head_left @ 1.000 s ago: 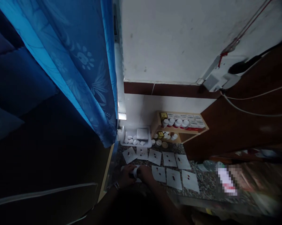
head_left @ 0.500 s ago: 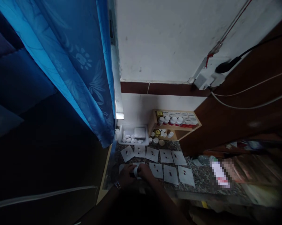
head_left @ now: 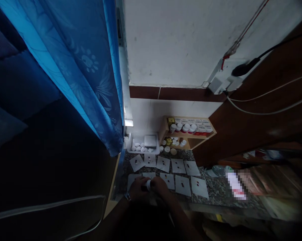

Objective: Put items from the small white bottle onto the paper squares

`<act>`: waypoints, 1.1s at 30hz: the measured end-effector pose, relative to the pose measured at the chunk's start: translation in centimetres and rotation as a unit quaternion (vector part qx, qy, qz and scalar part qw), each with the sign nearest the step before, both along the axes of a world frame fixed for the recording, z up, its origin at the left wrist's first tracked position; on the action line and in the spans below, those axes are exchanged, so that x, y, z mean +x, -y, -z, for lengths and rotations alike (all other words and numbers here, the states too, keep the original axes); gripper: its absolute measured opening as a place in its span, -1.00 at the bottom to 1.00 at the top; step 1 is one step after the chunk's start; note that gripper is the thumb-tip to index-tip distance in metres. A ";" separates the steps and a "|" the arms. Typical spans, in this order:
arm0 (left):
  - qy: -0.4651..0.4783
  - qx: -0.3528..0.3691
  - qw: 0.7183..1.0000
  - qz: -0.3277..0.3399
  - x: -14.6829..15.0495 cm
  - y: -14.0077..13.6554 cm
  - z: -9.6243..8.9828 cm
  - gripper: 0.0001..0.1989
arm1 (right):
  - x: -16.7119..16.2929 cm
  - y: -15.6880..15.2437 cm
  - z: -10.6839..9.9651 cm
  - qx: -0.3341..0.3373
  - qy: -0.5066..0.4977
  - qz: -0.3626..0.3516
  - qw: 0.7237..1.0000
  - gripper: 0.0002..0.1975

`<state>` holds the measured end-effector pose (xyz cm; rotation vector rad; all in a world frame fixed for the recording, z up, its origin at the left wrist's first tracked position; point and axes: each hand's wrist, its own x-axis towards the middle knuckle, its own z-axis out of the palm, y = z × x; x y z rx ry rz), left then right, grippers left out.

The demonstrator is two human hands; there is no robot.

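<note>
A small pill bottle [head_left: 148, 184] with a white cap is between my two hands, low in the view above the front of the counter. My left hand [head_left: 136, 189], with a band on its wrist, is closed around the dark body. From the other side, the fingers of my right hand [head_left: 159, 186] are closed at the white cap. Square white papers [head_left: 183, 194] lie in two rows on the speckled counter, most bearing a few small dark or pale pills [head_left: 182, 184]. My hands partly cover the nearest papers [head_left: 149, 174].
Behind the papers stands a white plastic tray [head_left: 129, 152] with folded white packets. Beside it, a wooden shelf [head_left: 162, 133] carries pill bottles [head_left: 186, 128] and boxes [head_left: 203, 122]. A blue curtain [head_left: 90, 77] hangs at left. A clear plastic bottle [head_left: 219, 170] lies to the right.
Both hands and the bottle have shifted slightly right. The white cap shows more plainly between the hands now. The papers lie as before.
</note>
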<state>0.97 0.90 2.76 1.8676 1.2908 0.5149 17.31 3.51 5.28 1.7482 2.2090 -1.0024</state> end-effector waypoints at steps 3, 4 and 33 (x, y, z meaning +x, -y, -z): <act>0.002 -0.001 1.000 -0.004 0.3 0.1 -0.4 -0.41 | 0.4 0.1 -0.1 0.010 -0.011 -0.021 1.000 -0.74; 0.001 0.000 1.000 -0.007 0.3 0.0 -0.5 -0.42 | 0.5 0.3 0.0 0.014 -0.015 -0.025 0.999 -0.74; 0.050 0.005 0.990 -0.129 -1.5 0.3 4.0 -0.40 | 7.5 -7.9 5.8 0.193 -0.106 0.338 0.915 -0.58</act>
